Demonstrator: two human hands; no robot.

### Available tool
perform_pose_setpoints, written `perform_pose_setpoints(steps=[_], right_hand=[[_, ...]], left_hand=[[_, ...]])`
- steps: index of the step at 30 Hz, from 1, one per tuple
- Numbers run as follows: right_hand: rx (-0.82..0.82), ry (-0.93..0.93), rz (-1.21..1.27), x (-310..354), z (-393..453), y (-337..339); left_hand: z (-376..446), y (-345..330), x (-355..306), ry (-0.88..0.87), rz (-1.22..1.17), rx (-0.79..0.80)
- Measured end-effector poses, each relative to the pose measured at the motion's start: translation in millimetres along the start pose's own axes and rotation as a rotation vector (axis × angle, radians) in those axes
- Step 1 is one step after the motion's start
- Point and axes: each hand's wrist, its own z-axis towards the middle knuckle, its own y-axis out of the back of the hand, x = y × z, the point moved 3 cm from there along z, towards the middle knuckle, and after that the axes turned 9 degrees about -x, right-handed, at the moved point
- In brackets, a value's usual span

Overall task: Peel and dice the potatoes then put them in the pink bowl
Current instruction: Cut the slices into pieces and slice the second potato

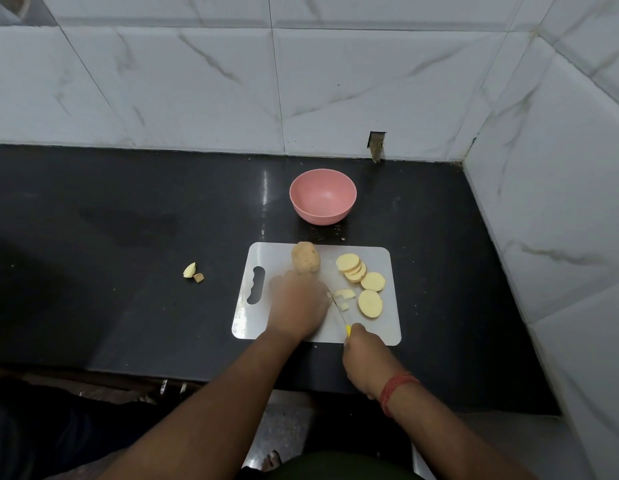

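- On my feed, a white board (pixel 266 254) lies on the black desk (pixel 128 220), its handle slot to the left.
- The left hand (pixel 297 306) rests palm down on the board's middle; its fingers are blurred, and I cannot tell whether its grip is released or grasping whatever lies under it.
- The right hand (pixel 365 358) has its grip clenched round the yellow handle of a knife (pixel 341 315), the thin blade slanting up and left toward the left hand's fingertips.
- Small cut pieces (pixel 344 296) sit just beside the blade, on its right.
- One whole potato (pixel 305 258), skin on, stands at the board's far edge, just beyond the left hand.
- Peeled round slices (pixel 351 268) overlap in a short row on the board's right side; two more rounds (pixel 370 303) lie flat nearer me.
- The pink bowl (pixel 322 197) sits on the desk just behind the board, with no potato in it that I can see.
- Two scraps (pixel 193 271), one pale and one brown, lie on the desk well left of the board.
- A red thread band (pixel 393 391) circles the right wrist.
- White marbled tiles (pixel 370 81) back the desk and turn the corner at right.
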Motion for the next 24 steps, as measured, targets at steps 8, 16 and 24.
perform_pose_setpoints(steps=[8,16,24], right_hand=[[0.012,-0.008,0.014,-0.9,3.7,0.2],[0.032,0.009,-0.005,0.0,8.5,-1.7],[0.093,-0.001,0.019,-1.8,16.7,-0.1]], left_hand=[[1.3,-0.6,0.6,0.016,0.005,0.004],[3.2,-0.6,0.0,-0.001,0.012,0.002],[3.6,-2.3,0.4,0.003,-0.01,0.008]])
